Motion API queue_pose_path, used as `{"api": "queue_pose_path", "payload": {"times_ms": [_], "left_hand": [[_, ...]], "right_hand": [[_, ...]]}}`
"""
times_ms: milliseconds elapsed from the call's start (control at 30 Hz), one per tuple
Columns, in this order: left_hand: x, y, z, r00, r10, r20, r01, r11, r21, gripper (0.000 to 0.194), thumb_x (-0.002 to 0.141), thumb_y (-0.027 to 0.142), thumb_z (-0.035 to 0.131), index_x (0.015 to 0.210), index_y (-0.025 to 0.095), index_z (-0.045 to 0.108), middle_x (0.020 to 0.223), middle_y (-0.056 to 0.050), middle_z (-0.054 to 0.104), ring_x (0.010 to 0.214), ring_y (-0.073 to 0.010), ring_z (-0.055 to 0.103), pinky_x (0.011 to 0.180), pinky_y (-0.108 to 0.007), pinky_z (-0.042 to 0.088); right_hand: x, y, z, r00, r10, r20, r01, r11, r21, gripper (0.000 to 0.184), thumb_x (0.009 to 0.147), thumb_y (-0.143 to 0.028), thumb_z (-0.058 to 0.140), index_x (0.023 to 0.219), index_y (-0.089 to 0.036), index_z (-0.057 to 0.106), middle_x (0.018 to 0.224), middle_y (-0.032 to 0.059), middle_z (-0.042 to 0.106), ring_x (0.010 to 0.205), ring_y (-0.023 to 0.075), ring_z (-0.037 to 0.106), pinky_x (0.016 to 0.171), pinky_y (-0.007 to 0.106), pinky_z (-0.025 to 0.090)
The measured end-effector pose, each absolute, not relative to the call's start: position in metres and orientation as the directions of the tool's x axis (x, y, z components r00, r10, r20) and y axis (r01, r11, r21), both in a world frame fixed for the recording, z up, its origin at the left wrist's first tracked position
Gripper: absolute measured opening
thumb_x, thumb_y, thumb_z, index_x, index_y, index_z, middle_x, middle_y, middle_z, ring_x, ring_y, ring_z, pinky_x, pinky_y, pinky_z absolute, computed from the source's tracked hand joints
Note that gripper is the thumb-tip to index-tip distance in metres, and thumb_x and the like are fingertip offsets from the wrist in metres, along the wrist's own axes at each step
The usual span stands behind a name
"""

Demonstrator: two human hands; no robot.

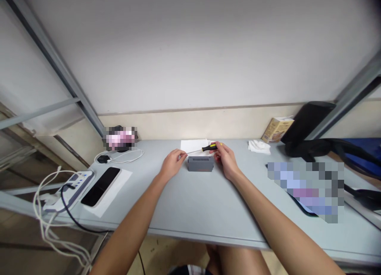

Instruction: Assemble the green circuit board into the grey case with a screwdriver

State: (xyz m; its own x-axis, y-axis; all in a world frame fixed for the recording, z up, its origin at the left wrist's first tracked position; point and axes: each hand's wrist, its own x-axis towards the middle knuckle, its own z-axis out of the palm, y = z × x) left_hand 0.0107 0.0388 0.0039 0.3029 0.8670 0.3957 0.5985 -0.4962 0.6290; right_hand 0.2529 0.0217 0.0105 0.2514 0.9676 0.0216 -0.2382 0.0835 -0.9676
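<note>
A screwdriver (210,147) with a black and yellow handle lies nearly level in the air, its thin shaft pointing left. Its handle is gripped by the fingers of my right hand (226,160). My left hand (173,164) is closed in a pinch right at the screwdriver's tip; what sits between those fingertips is too small to make out. Below the shaft, between both hands, a dark grey box (200,164) with a row of vent slots stands on the desk. White paper (193,145) lies behind it.
On the left are a phone (102,187) on paper, a power strip (71,191) with tangled cables and a black charger (103,159). To the right are a crumpled tissue (258,147), a yellow carton (276,129), a black cylinder (308,120) and a blurred-out flat item (306,191).
</note>
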Motion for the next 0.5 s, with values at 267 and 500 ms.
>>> {"api": "queue_pose_path", "payload": {"times_ms": [267, 500], "left_hand": [[0.0114, 0.0379, 0.0055, 0.290, 0.867, 0.406, 0.588, -0.496, 0.639, 0.020, 0.101, 0.030, 0.059, 0.091, 0.020, 0.073, 0.087, -0.002, 0.068, 0.078, -0.0163, 0.057, 0.078, -0.028, 0.046], [0.0116, 0.0389, 0.0047, 0.272, 0.865, 0.421, 0.582, -0.496, 0.644, 0.018, 0.100, 0.029, 0.060, 0.091, 0.020, 0.072, 0.087, -0.002, 0.067, 0.075, -0.0155, 0.056, 0.077, -0.028, 0.045]], "right_hand": [[0.2553, 0.0229, 0.0075, 0.239, 0.971, 0.020, -0.262, 0.084, -0.961, 0.052, 0.078, -0.071, 0.075, 0.098, -0.023, 0.075, 0.073, 0.0008, 0.069, 0.054, 0.0109, 0.042, 0.049, 0.026, 0.029], [0.2550, 0.0223, 0.0077, 0.228, 0.973, 0.028, -0.245, 0.085, -0.966, 0.053, 0.078, -0.072, 0.074, 0.099, -0.023, 0.075, 0.073, 0.0002, 0.069, 0.053, 0.0115, 0.042, 0.050, 0.027, 0.029]]}}
